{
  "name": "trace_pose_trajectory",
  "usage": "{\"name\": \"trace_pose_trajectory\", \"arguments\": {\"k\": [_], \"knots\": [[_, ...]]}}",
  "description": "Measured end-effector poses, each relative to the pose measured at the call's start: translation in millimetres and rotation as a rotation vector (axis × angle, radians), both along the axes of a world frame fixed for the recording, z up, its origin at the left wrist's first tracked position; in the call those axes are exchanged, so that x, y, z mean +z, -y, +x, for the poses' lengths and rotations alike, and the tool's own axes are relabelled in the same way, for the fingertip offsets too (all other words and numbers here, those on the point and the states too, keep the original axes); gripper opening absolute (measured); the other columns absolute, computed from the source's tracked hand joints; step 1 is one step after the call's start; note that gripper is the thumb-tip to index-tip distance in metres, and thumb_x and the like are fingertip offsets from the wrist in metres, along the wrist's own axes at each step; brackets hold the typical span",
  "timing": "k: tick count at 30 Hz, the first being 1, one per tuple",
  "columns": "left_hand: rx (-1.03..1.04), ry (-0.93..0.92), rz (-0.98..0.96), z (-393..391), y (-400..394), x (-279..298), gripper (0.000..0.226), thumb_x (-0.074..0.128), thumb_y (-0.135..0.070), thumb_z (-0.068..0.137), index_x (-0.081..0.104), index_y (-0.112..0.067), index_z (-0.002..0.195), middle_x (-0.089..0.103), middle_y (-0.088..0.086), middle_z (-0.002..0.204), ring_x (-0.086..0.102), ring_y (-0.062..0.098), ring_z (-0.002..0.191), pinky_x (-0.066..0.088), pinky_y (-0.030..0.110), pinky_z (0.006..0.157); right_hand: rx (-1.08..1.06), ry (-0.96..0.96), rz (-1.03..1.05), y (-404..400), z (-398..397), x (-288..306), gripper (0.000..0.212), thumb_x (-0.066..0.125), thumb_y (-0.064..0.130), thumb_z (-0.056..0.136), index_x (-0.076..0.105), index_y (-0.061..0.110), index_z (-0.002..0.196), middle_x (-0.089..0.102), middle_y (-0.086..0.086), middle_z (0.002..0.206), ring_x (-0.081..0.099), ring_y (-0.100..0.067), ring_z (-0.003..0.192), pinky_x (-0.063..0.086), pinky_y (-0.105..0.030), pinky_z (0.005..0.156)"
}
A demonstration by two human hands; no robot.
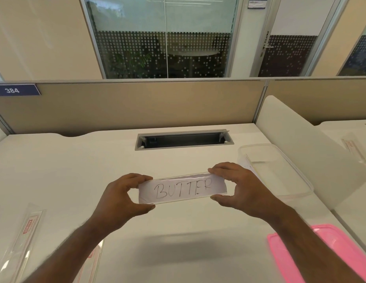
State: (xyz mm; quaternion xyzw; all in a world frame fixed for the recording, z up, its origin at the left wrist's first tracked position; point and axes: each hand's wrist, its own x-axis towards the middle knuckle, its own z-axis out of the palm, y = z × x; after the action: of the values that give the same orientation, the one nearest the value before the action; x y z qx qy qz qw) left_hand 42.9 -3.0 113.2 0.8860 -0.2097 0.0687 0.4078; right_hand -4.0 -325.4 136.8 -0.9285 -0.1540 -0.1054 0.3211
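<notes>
The label point(182, 189) is white with "BUTTER" handwritten in dark strokes. The counter point(76, 170) is off-white. At near right lies a bright pink lid point(284, 260); far right stands a clear container point(280, 174). The near-left clear sleeve point(25, 237) bears red print. The partition point(137, 105) is beige, its tag point(14, 90) navy with white "384". The glass wall point(163, 54) carries white dots.

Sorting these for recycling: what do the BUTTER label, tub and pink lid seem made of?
BUTTER label: matte white paper, hand-lettered and crumpled at the top, seemingly inside a clear glossy plastic sleeve whose edges glint. Tub: clear plastic, probably; the desk shows through. Pink lid: smooth opaque plastic, judging by its moulded rim.
</notes>
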Motion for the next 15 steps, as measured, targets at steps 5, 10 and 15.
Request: {"name": "trace_pose_trajectory", "arguments": {"k": [5, 10, 15], "knots": [[-0.012, 0.013, 0.008, 2, 1, 3, 0.066, 0.097, -0.017, 0.051, 0.068, -0.04, 0.105, 0.068, -0.025, 0.103, 0.06, -0.004, 0.1, 0.043, 0.005, 0.08, -0.006, -0.011, 0.006, 3, -2, 0, 0.064, 0.084, 0.03, 0.072, 0.059, 0.02, 0.131, 0.059, 0.008, 0.127, 0.051, -0.008, 0.119, 0.04, -0.017, 0.1], [-0.025, 0.001, 0.033, 5, 0, 3, 0.064, 0.097, -0.019, 0.051, 0.07, -0.038, 0.106, 0.068, -0.026, 0.102, 0.06, -0.003, 0.099, 0.045, 0.005, 0.076, 0.019, -0.02, -0.003, 5, -1, -3, 0.063, 0.083, 0.034, 0.071, 0.06, 0.025, 0.129, 0.058, 0.012, 0.122, 0.051, -0.005, 0.115, 0.043, -0.019, 0.096], [-0.101, -0.018, 0.097, 13, 9, 5, 0.063, 0.095, -0.023, 0.055, 0.069, -0.04, 0.11, 0.065, -0.029, 0.104, 0.055, -0.008, 0.105, 0.045, 0.003, 0.074, 0.023, -0.207, 0.129, 14, 7, 6, 0.048, 0.077, 0.051, 0.072, 0.066, 0.035, 0.117, 0.067, 0.016, 0.104, 0.061, -0.005, 0.098, 0.05, -0.022, 0.086]]}}
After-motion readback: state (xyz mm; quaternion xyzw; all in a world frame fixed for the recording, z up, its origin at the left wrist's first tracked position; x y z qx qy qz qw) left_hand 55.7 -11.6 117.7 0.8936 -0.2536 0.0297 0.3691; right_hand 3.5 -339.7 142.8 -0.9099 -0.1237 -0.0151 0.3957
